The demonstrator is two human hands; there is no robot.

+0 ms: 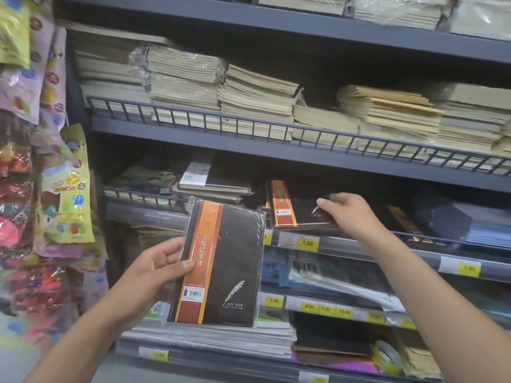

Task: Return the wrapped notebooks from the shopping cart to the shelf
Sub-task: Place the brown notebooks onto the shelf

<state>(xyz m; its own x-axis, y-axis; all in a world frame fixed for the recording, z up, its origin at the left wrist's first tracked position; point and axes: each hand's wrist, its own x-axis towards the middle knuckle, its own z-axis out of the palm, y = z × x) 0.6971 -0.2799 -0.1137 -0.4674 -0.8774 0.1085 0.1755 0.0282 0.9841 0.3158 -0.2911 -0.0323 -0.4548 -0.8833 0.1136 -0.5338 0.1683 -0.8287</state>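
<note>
My left hand grips a wrapped notebook by its left edge: dark brown cover, orange band, silver feather, clear plastic wrap. It is held upright in front of the shelves. A second notebook of the same kind lies flat on the shelf at the middle height. My right hand rests on that notebook's right side, fingers spread over the cover. The shopping cart is out of view.
Stacks of beige exercise books fill the shelf above, behind a wire rail. Dark notebooks sit left of the shelved one, blue folders to its right. Colourful packets hang at the left. Yellow price tags line the shelf edges.
</note>
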